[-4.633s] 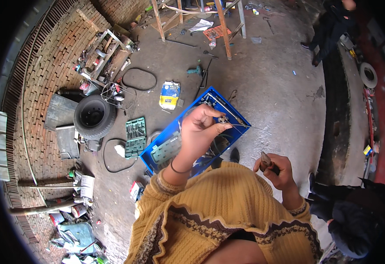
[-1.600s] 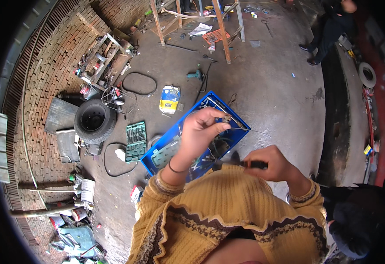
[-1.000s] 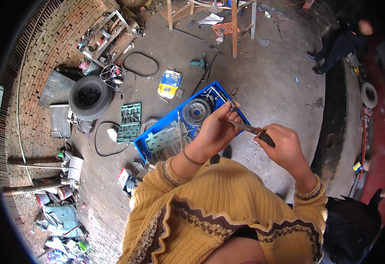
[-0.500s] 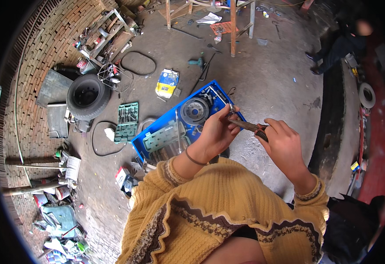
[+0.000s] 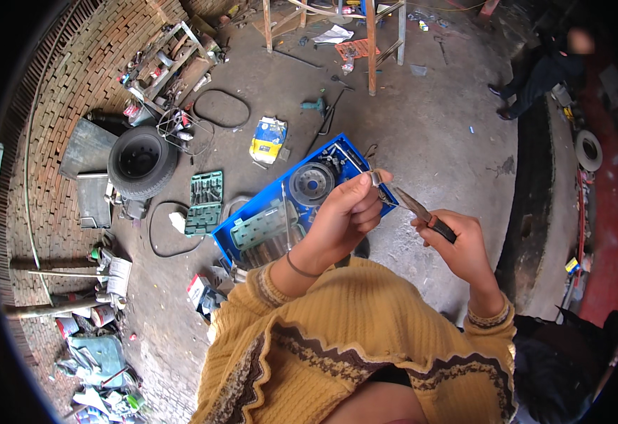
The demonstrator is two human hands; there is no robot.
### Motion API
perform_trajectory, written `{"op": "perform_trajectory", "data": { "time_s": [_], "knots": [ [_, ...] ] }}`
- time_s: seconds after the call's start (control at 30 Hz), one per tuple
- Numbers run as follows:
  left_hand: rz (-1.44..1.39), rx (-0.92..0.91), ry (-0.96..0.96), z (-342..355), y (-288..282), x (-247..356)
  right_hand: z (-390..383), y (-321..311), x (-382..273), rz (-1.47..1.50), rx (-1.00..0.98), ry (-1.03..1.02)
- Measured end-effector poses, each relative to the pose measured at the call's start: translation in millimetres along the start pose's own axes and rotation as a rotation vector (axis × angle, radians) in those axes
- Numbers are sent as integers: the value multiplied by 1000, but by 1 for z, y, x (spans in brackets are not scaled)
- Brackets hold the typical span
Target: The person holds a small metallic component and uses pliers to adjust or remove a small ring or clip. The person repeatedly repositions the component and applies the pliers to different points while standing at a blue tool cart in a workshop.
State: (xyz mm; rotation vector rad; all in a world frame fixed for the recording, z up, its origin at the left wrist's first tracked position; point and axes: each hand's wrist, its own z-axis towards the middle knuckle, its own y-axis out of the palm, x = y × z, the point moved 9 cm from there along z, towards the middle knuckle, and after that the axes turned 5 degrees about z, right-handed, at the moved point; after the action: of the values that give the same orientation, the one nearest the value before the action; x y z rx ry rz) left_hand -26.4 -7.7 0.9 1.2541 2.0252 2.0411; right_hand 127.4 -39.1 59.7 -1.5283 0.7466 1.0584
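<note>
My left hand (image 5: 351, 206) is closed above the right end of the blue tray (image 5: 270, 189), pinching a small shiny metal piece (image 5: 375, 178) between thumb and forefinger. Its exact kind is too small to make out. To the right, my right hand (image 5: 457, 244) wraps round the black-and-red handle of a rusty pliers-like tool (image 5: 413, 203). The brown tapering end points up and left toward the metal piece, with a small gap between them. Inside the tray lie a round metal disc with holes (image 5: 312, 183), a green plastic case (image 5: 261, 225) and several small metal parts.
An open green tool case (image 5: 204, 203) and a blue-and-yellow bag (image 5: 269, 139) lie on the floor beyond the tray. A tyre (image 5: 141, 162) rests at the left. A wooden-legged frame (image 5: 372, 53) stands at the back. Another person's legs (image 5: 532, 85) show at the far right.
The tool in my right hand has drawn back down and right, away from my left fingers. My left hand has turned, and the small metal piece now shows at its fingertips.
</note>
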Motion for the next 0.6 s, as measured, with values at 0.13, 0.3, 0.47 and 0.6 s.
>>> {"op": "perform_trajectory", "data": {
  "time_s": [0.13, 0.3, 0.47, 0.6],
  "knots": [
    [8, -90, 7, -7, 15, 4, -8, 8, 8, 249, -39, 53],
    [9, -159, 15, -11, 25, 4, -11, 13, 7, 246, -67, 7],
    [7, -128, 0, -13, 24, 2, -12, 14, 7, 211, -62, 12],
    [27, -115, -14, -14, 24, 1, -11, 16, 8, 207, -74, 26]
  ]
}}
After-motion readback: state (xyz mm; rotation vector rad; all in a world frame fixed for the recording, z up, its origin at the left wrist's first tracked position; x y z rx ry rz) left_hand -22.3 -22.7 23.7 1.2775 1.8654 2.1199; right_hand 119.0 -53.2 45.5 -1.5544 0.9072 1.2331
